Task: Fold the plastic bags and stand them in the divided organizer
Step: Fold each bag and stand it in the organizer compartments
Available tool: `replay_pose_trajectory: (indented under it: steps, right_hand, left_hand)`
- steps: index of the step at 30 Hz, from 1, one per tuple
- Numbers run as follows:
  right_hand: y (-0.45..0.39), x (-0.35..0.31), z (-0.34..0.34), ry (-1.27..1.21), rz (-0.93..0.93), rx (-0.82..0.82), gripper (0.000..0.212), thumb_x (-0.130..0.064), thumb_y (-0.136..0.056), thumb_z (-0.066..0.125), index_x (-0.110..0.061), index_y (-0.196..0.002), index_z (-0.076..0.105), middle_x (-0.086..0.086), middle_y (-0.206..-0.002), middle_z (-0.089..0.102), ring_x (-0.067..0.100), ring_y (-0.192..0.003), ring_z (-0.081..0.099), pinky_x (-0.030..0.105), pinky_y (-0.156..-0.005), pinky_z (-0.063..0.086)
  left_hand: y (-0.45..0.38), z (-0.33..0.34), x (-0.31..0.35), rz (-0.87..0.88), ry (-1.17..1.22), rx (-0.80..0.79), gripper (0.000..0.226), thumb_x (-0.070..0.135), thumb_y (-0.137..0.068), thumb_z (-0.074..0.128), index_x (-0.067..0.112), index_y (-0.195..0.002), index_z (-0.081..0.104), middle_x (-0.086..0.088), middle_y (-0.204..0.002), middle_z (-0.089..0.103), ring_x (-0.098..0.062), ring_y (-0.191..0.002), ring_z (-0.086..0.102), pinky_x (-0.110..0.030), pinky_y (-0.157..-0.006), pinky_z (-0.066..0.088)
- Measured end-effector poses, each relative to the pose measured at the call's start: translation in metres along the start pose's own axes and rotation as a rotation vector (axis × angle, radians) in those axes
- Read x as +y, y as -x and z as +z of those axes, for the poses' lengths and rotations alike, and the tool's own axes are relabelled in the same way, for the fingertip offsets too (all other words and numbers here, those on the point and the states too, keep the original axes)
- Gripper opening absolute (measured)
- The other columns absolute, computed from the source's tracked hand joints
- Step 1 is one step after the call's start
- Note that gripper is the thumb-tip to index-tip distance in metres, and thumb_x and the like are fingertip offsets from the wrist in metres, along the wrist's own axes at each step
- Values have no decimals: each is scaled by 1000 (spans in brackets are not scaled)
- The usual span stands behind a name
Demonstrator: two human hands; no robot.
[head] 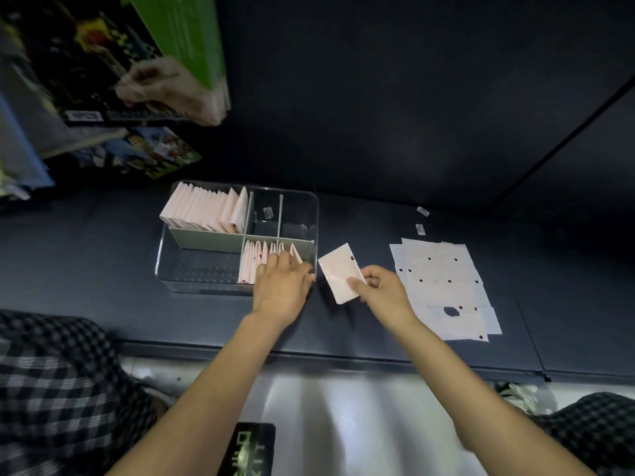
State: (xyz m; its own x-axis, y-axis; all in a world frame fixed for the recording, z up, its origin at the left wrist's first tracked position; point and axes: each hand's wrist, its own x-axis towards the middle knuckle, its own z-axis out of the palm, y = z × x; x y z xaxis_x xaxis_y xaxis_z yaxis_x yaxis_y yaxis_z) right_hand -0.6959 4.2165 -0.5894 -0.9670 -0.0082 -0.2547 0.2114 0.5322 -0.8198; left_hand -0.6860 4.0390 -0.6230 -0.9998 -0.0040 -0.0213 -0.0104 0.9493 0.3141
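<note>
Right hand (pixel 381 286) pinches a folded plastic bag (pixel 340 273), thin, limp and likely slippery, best held by its creased edge, beside the divided organizer (pixel 237 240), where left hand (pixel 281 283) presses standing bags (pixel 264 262) apart.

**Lighting and Image Quality**

Illumination is dim and uneven. The dark surface (pixel 378 115) shows faint, diffuse sheen. The pale floor strip (pixel 343 407) beneath both forearms carries bright glare streaks. Boxes (pixel 103 80) far up-left of the hands are motion-blurred. Wide-angle distortion bends edges near frame borders.
</note>
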Motion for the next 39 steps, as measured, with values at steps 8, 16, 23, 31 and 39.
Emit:
replay_pose_trajectory:
  steps: [8,16,23,31,39]
  right_hand:
    - [-16,-40,39,202,-112,67,12,-14,-84,59,-19,-74,55,-5,-67,62,15,-62,59,25,-60,43]
    - [-25,-54,79,659,-142,61,16,-19,-90,49,-6,-95,57,15,-94,65,37,-88,61,33,-62,41]
    - [-29,-49,96,596,14,-47,28,-33,-94,43,-12,-86,61,13,-87,69,33,-84,65,34,-68,51]
    - [-37,-42,96,355,87,-182,34,-11,-91,38,-21,-66,59,3,-62,65,15,-42,61,22,-52,49]
    - [-21,-2,44,39,-126,-111,25,-2,-93,47,-15,-103,66,-1,-82,69,1,-43,53,13,-49,45]
  left_hand:
    - [-3,4,-18,6,-42,-22,40,43,-99,29,24,-113,62,2,-121,51,-22,-111,38,-35,-88,30]
    - [3,8,-27,-23,99,82,31,31,-98,37,23,-114,62,6,-120,51,-19,-109,38,-32,-86,30]
    - [7,10,-31,-58,359,132,30,21,-93,51,24,-122,57,5,-118,59,-19,-111,43,-32,-90,35]
    - [11,8,-30,-81,426,171,29,14,-86,61,22,-114,64,-1,-111,59,-24,-105,48,-37,-89,39]
    - [10,9,-30,-24,236,176,18,18,-89,61,21,-101,73,-5,-106,57,-29,-99,47,-40,-80,38]
